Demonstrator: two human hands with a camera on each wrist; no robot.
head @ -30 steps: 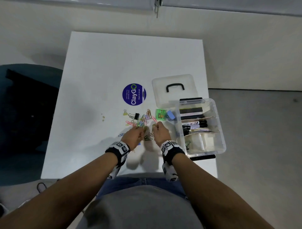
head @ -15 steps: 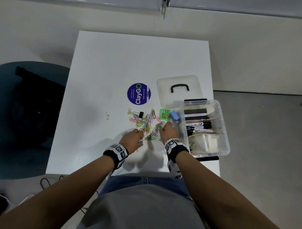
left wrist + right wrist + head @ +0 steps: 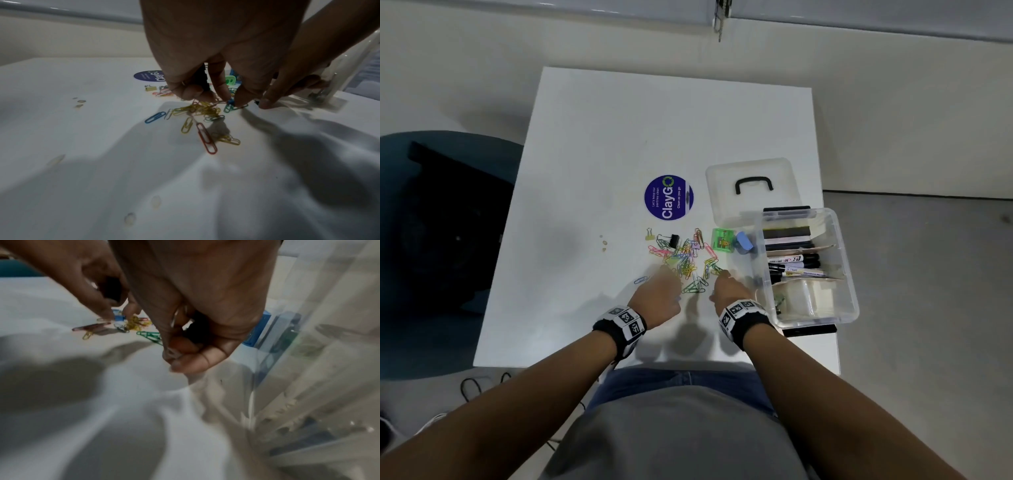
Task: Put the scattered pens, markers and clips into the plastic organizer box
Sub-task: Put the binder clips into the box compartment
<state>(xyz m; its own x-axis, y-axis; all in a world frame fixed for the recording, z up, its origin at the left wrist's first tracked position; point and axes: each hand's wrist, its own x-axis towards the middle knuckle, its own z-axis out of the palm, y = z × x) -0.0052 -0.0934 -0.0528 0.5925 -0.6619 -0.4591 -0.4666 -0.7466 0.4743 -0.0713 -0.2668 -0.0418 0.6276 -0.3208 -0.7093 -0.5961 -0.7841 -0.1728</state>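
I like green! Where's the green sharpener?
Head view: the green plastic sharpener lies on the white table, between the paper clip pile and blue eraser.

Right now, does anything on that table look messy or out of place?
Yes: coloured paper clips lie scattered in a heap on the white table, beside the organizer box rather than in it.

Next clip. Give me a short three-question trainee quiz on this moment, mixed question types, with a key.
1. True or false: the box lid is shut on the organizer box.
2. Where do the markers lie? A) on the table B) in the box C) in the left hand
3. Fill in: the right hand pinches a few ____.

Key: 1 false, the lid lies on the table; 2 B; 3 paper clips.
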